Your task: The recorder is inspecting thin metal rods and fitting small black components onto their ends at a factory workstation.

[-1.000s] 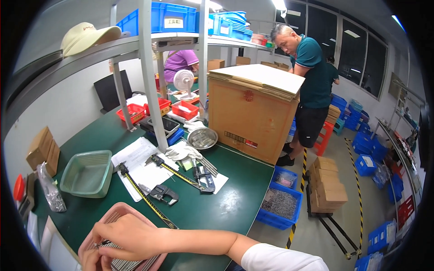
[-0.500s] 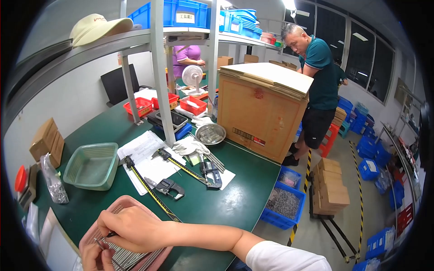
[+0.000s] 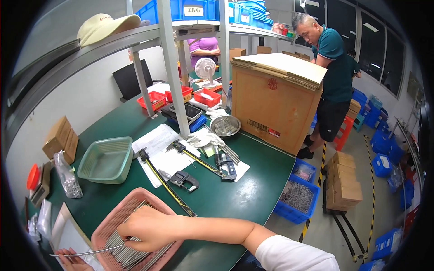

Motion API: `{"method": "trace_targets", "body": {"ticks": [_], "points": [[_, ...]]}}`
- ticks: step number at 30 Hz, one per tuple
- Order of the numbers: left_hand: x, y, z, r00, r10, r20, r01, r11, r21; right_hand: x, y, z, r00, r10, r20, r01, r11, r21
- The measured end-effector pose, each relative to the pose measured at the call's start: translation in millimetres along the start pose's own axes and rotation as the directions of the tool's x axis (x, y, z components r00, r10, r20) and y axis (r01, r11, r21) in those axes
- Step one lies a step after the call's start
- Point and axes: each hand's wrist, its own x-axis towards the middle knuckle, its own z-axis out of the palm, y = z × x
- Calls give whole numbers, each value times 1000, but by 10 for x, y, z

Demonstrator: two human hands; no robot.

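Right hand (image 3: 147, 228) has slid deeper into pink basket (image 3: 118, 216), fingers curled onto metal rods (image 3: 121, 247); left hand (image 3: 72, 258) now pinching one rod; picking's underway.

A short white sleeve (image 3: 294, 255) covers the upper right arm; forearm bare.
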Motion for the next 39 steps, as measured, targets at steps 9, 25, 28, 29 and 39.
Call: {"method": "trace_targets", "body": {"ticks": [9, 25, 28, 29, 39], "points": [[276, -119, -341, 930, -289, 227, 361, 834, -417, 1, -47, -72, 995, -39, -96, 38, 999, -14], [-945, -149, 694, 778, -228, 585, -196, 797, 571, 77, -246, -54, 940, -93, -327, 21, 976, -217], [-942, -341, 705, 750, -47, 660, -336, 832, 441, -28, -240, -186, 957, 14, -289, -68, 982, -179], [-949, -339, 709, 773, 15, 634, -319, 873, 369, -25, -312, -259, 963, 83, -257, -129, 978, -167], [-902, -227, 621, 778, -191, 599, 3, 954, 301, 44, -286, -150, 891, -226, -394, 143, 963, -227]]}}
